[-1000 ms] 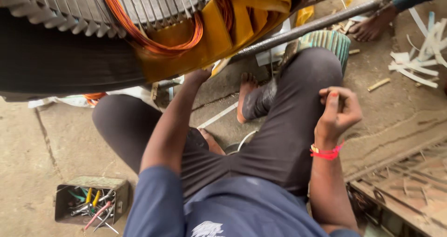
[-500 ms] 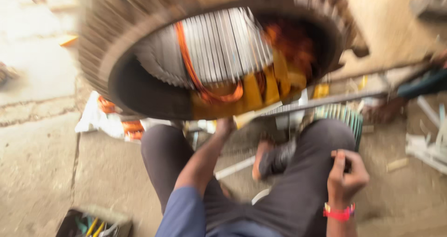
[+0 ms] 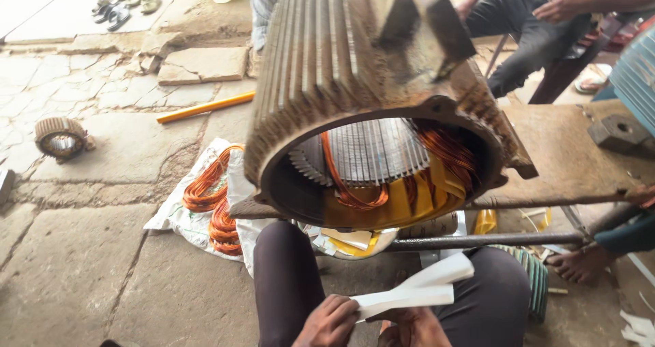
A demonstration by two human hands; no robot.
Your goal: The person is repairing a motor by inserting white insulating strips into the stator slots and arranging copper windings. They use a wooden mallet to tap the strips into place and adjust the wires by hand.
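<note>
White paper strip (image 3: 416, 291): I see it pinched at its near end in the curled fingers of the left hand (image 3: 331, 322), while the right hand (image 3: 415, 328) closes under its middle. The strip lies over my lap, just below the motor stator (image 3: 372, 115). Left of the stator, copper wire coils (image 3: 211, 207) rest on a white sack (image 3: 179, 217).

Cracked stone-slab floor (image 3: 102, 204) in daylight, rusty metal bench (image 3: 566, 163) alongside.
</note>
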